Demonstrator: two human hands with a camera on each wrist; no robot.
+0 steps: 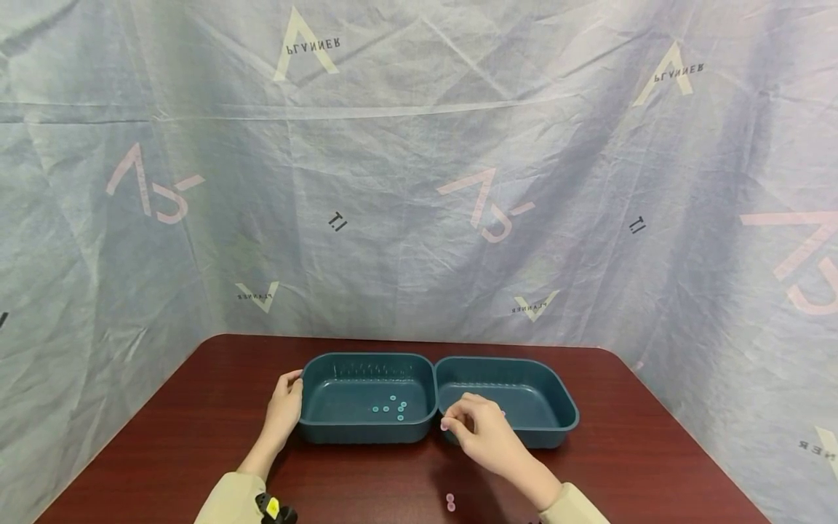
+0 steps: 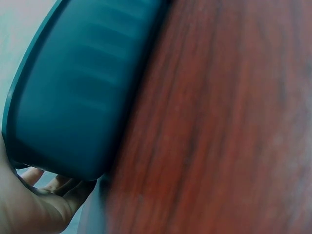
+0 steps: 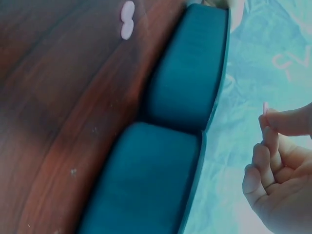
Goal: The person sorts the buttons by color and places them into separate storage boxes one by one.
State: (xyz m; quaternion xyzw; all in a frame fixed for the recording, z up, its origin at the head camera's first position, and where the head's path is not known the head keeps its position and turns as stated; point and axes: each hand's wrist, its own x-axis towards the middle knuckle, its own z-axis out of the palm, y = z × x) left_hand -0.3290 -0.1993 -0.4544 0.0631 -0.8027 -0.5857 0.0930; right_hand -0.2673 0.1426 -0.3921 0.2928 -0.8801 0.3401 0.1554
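Note:
My left hand (image 1: 284, 407) holds the left end of a dark teal bin (image 1: 366, 433), its fingers round the outer wall. Small light-blue button-like discs (image 1: 386, 409) lie scattered on that bin's floor. Between thumb and forefinger, my right hand (image 1: 487, 437) pinches a small pink disc (image 3: 265, 107). That hand is over the front left corner of a second teal bin (image 1: 543, 439), hiding part of it. A bit of pink (image 1: 503, 413) shows inside the second bin, just past the hand. Two pink discs (image 1: 450, 503) lie touching on the table in front.
The two bins stand side by side, their short ends meeting, on a dark red wood-grain table (image 1: 366, 487). A grey printed cloth (image 1: 393, 255) hangs behind the table and at its sides. A black band with a yellow mark (image 1: 273, 507) is at the left wrist.

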